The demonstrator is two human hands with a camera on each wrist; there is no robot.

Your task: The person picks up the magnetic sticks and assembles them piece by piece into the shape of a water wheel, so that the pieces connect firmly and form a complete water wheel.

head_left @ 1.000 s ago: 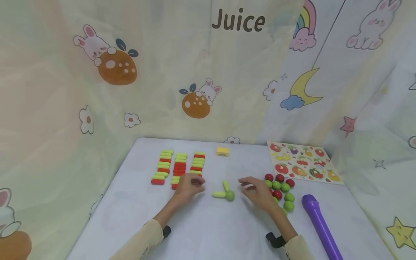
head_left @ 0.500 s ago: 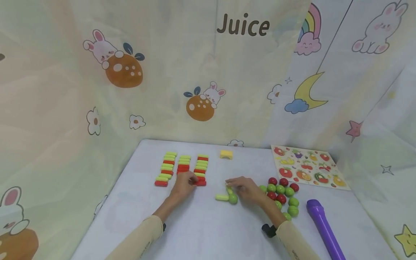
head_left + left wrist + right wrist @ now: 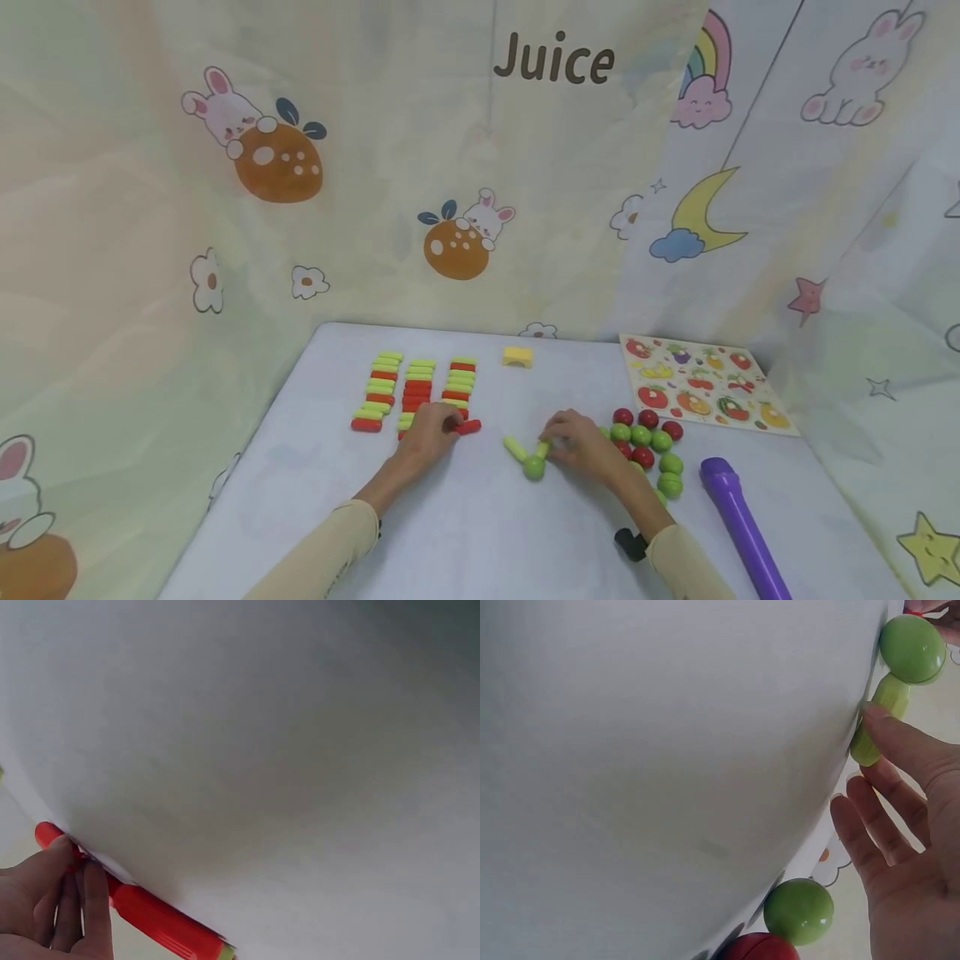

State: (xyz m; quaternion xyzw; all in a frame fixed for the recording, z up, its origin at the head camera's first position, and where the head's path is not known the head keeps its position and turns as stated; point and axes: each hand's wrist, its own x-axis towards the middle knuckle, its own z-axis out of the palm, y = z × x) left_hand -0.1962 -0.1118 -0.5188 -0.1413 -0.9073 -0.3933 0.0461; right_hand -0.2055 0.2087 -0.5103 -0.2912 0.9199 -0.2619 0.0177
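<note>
My left hand [image 3: 429,437] pinches a short red stick [image 3: 468,427] at the near end of the right-hand column of sticks. Up close in the left wrist view, thumb and fingers close round that red stick [image 3: 46,835], and another red piece [image 3: 169,926] lies beyond. With thumb and finger my right hand [image 3: 581,446] pinches a light-green stick [image 3: 881,712]. One end of it meets a green ball [image 3: 534,467], and a second light-green stick [image 3: 515,447] runs from the ball to the upper left, making a V. The hand partly hides the pinched stick in the head view.
Red and light-green sticks lie in three columns [image 3: 381,387] at left. Several red and green balls [image 3: 662,440] sit right of my right hand. A yellow block [image 3: 517,357], a fruit-picture board [image 3: 705,387] and a purple rod with a thick head [image 3: 742,525] are also on the table [image 3: 480,542].
My right hand has come left to the light-green stick, and the two-stick V has turned to point away from me. My left hand now grips a red stick and tilts it slightly.
</note>
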